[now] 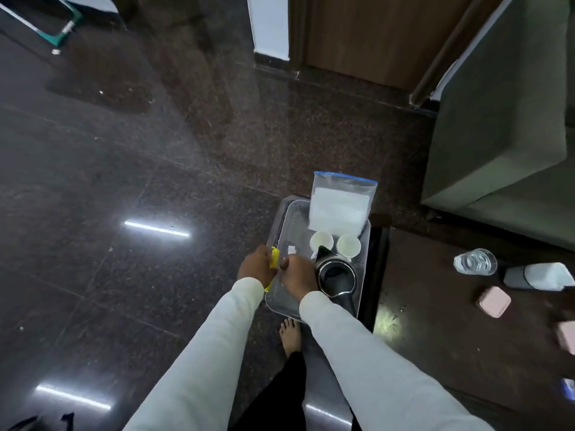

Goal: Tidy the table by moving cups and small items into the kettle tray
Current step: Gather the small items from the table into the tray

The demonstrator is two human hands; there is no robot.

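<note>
A silver metal tray (287, 214) sits just left of the dark table (451, 343). It holds a black-and-steel kettle (336, 276), two white cups (321, 241) (348, 245), a zip bag with white contents (340, 206) and a small white piece (291, 250). My left hand (255, 265) is at the tray's left rim, closed on a yellow packet (274, 258). My right hand (298, 275) is inside the tray beside the kettle, fingers curled down; what they touch is hidden.
On the table stand a clear glass (475, 261), a white bottle lying on its side (538, 276) and two pink boxes (493, 301) (566, 337). A grey sofa (497, 135) lies beyond. My bare foot (291, 335) is on the dark polished floor under the tray.
</note>
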